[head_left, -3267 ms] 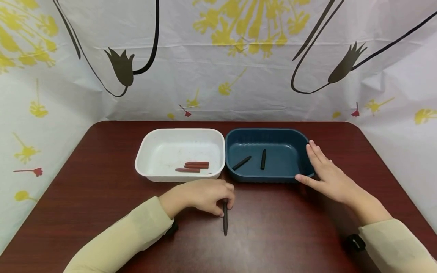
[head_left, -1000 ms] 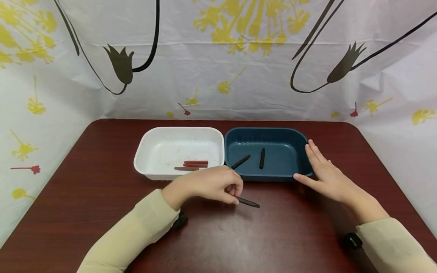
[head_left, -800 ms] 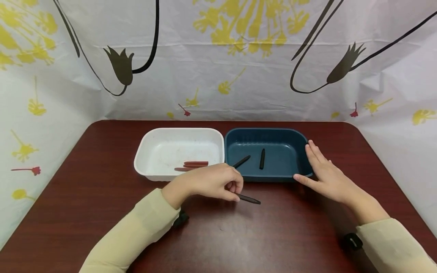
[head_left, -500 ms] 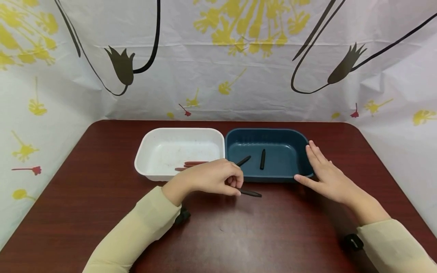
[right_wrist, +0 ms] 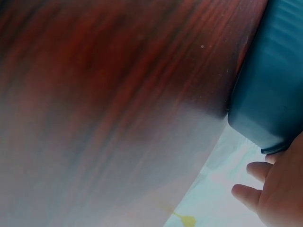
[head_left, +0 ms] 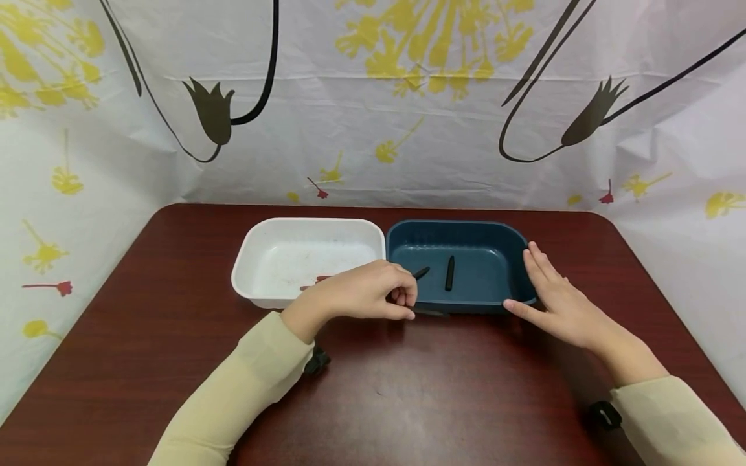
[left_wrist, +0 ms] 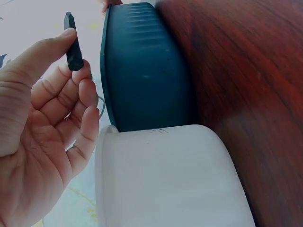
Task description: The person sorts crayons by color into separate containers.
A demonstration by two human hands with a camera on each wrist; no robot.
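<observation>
My left hand [head_left: 364,291] pinches a black crayon [left_wrist: 74,49] between thumb and fingertips. In the head view it is just in front of where the white bin [head_left: 274,259] and the dark blue bin [head_left: 486,272] meet, the crayon pointing right across the blue bin's front wall. From the left wrist, the crayon appears above the bins' outer walls. Two black crayons [head_left: 450,273] lie in the blue bin, one partly hidden by my left hand. Red crayons [head_left: 322,278] in the white bin are mostly covered by it. My right hand [head_left: 562,307] rests, fingers extended, against the blue bin's right end.
Both bins stand side by side on a dark red wooden table [head_left: 408,388]. Behind it and along the sides hangs a white sheet [head_left: 326,129] printed with flowers. Dark bands sit at both wrists.
My left hand has lifted the black crayon from the tabletop, turned it to point right and carried it forward to the bins. My right hand has stayed at the blue bin.
</observation>
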